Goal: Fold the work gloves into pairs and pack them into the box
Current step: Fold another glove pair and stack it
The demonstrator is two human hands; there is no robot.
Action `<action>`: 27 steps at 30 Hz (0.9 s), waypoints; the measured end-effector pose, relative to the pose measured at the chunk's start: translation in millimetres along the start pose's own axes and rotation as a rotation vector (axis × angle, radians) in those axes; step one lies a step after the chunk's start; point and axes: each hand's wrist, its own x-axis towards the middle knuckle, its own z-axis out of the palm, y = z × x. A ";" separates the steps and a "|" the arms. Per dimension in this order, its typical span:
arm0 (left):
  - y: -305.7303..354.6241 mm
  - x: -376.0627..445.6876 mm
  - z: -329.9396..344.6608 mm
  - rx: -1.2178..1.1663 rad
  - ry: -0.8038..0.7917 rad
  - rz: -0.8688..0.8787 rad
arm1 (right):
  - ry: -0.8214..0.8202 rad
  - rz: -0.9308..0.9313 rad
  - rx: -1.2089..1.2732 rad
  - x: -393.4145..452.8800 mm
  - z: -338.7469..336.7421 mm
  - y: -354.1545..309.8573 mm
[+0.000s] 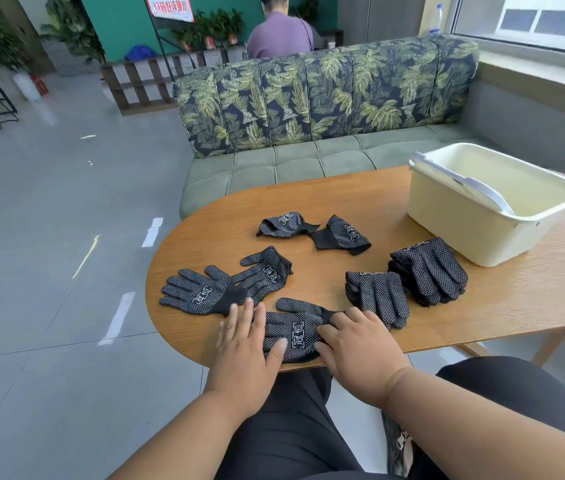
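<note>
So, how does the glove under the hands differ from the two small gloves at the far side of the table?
The glove under the hands lies flat and spread, while the two far gloves are crumpled or folded small. The left hand and right hand rest on the near glove; nothing touches the far gloves. The near glove sits at the table edge, the far ones further in. All are black with white dots and a white logo.

I sat in what looked like a café or lounge: a leaf-print sofa faced my wooden table, potted plants lined a green wall, and another person sat beyond.
</note>
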 end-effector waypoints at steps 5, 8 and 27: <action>14.9 13.1 3.6 0.000 -0.065 0.033 | 0.010 -0.050 0.098 5.3 5.3 -5.3; 16.0 14.3 8.7 0.044 -0.095 0.024 | -0.042 -0.034 0.122 4.9 17.0 -2.3; 25.0 73.2 -27.5 0.043 0.078 -0.020 | -0.054 0.037 0.177 -2.0 13.5 -7.4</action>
